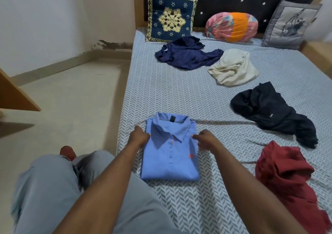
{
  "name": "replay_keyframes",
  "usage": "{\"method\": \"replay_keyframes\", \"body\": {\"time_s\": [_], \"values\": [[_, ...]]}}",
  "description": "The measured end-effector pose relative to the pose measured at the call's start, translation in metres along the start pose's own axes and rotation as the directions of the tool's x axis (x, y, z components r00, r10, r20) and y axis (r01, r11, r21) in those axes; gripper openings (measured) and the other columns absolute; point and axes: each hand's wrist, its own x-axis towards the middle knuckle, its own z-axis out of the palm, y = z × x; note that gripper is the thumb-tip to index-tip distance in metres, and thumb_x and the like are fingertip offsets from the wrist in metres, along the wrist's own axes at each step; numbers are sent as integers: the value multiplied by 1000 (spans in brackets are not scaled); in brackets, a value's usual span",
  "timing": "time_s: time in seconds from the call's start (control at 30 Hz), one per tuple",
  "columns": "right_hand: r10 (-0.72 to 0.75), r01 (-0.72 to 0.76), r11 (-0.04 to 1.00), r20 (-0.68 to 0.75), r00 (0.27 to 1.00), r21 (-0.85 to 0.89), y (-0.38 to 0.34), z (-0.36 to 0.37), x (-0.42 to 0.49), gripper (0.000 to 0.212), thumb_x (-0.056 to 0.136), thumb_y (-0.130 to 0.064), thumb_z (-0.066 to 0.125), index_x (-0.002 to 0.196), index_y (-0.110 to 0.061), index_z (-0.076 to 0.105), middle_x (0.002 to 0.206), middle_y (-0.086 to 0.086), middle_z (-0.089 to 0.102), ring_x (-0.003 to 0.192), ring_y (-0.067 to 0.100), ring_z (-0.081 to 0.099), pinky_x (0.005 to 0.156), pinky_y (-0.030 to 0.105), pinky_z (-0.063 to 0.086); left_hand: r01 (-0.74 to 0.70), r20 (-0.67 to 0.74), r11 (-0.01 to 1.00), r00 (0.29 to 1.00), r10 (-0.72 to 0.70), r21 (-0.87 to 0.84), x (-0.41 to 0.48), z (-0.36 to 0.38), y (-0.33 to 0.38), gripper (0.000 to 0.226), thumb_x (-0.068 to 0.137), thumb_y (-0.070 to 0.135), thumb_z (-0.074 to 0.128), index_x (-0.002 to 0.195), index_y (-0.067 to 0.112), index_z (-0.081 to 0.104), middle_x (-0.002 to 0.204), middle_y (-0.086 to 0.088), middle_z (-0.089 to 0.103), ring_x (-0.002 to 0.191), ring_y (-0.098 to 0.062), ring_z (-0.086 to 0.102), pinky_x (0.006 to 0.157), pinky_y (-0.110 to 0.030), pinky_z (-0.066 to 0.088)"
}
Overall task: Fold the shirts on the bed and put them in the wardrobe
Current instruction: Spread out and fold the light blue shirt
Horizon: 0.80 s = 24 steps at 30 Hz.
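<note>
A light blue polo shirt lies folded into a neat rectangle, collar up, near the left edge of the bed. My left hand grips its upper left edge. My right hand pinches the fabric at the upper right, beside the collar. Unfolded shirts lie crumpled around it: a red one to the right, a black one farther back, a cream one and a navy one toward the headboard.
Three cushions lean on the dark headboard: a navy patterned one, a pink and orange bolster, a grey one. Bare floor runs along the bed's left side. A wooden panel stands at far left.
</note>
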Motion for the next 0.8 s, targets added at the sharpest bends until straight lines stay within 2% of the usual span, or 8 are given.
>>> {"method": "replay_keyframes", "body": {"time_s": [0.1,0.2,0.33,0.43,0.53,0.6,0.67,0.8], "values": [[149,-140,987,140,979,-73,5,2,-22,52,77,-41,81,59,-9,44,51,11,42,40,19,40,45,25,34,-67,42,977,997,59,201,-21,1,-8,59,71,40,66,110,-3,59,107,-24,66,93,-36,65,65,-34,49],[293,-202,924,265,919,-324,9,3,-44,53,72,-52,81,70,-5,58,65,15,58,53,23,55,53,28,47,-79,147,929,989,28,360,-38,3,-23,57,67,51,78,101,8,65,97,-14,70,87,-28,68,67,-31,51],[349,-181,876,328,878,-447,25,13,-54,45,76,-42,82,81,-2,63,62,9,68,53,16,64,58,28,57,-47,275,894,958,-87,446,-58,9,-36,41,63,45,85,70,13,60,55,-3,63,60,-22,69,53,-24,50],[408,-203,841,343,846,-501,37,24,-57,31,85,-27,76,78,-4,57,48,2,64,44,10,61,54,25,56,-41,290,806,943,-164,590,-62,11,-39,42,69,43,82,65,13,53,55,0,59,76,-22,72,66,-25,50],[436,-170,777,323,840,-606,32,20,-53,33,83,-34,77,77,-7,59,54,1,64,45,10,59,52,22,54,-55,267,725,946,-181,686,-64,12,-35,38,71,41,81,71,13,56,63,2,64,73,-17,65,73,-24,50],[266,-74,712,170,949,-699,17,11,-46,45,72,-50,81,78,-11,59,71,5,64,60,17,62,61,29,53,-62,212,692,968,-133,720,-64,9,-33,41,67,40,81,92,13,62,89,-2,72,87,-20,68,78,-27,52],[-81,58,715,0,997,-697,-4,11,-41,57,68,-55,80,99,-12,59,97,8,64,89,25,64,73,33,49,-67,116,732,993,-17,678,-61,8,-29,59,70,36,77,118,11,53,115,-10,65,107,-27,64,85,-32,51],[-594,516,714,-18,804,-473,-41,59,-31,53,75,-33,78,120,-19,54,111,4,59,98,22,59,71,39,50,-304,78,904,952,295,301,-48,19,-9,29,84,16,59,111,13,49,98,-8,61,96,-32,62,72,-31,44]]}}
